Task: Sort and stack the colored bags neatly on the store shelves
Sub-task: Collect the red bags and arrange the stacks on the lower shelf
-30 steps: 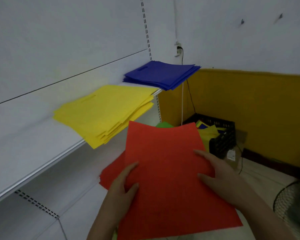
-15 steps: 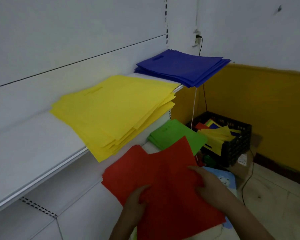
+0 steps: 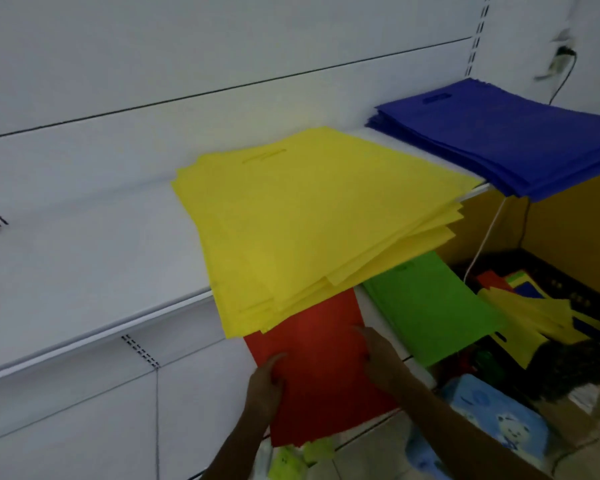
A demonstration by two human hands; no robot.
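Observation:
A stack of red bags lies on the lower white shelf, partly under the overhanging yellow stack. My left hand grips the red stack's left edge. My right hand presses flat on its right side. A green stack lies to the right on the same lower shelf. On the upper shelf sit the yellow stack and, further right, a blue stack.
A black crate on the floor at the right holds mixed yellow, red and blue bags. A blue patterned item lies on the floor below it. A cable hangs down from a wall socket. Yellow-green bags lie under the red stack.
The red bags came down from in front of me onto the lower shelf and slid in under the yellow stack. My view swung left and closer to the shelves.

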